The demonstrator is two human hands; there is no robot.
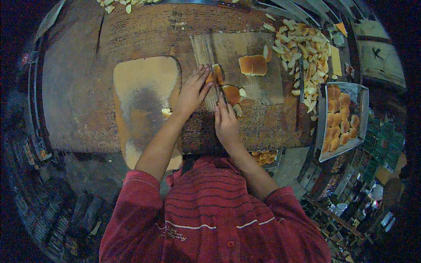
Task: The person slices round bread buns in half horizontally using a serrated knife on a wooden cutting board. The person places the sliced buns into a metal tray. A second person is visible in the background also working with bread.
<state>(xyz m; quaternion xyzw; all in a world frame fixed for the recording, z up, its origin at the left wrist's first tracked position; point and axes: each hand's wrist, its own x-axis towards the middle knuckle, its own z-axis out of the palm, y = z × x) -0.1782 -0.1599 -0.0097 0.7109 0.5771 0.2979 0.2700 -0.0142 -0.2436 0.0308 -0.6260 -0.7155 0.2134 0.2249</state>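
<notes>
My left hand [193, 92] rests on a golden-brown bread bun [210, 77], its fingers holding the bun against a worn cardboard sheet [268, 90]. In my right hand [227, 123] is a knife [217, 86], held by the handle with the blade pointing away from me. The blade stands at the bun, and a cut bread piece [218, 74] lies just right of it. Close by the knife sits another bun piece [231, 94] with pale slices beside it. Farther right on the cardboard is a larger bun piece [253, 65].
A heap of bread slices [307, 49] covers the wooden table's [79, 115] right end. Beyond it stands a metal tray [364, 102] of buns. Left of my hands, a large pale rounded slab [148, 65] overhangs the front edge. More buns [264, 157] show below the table.
</notes>
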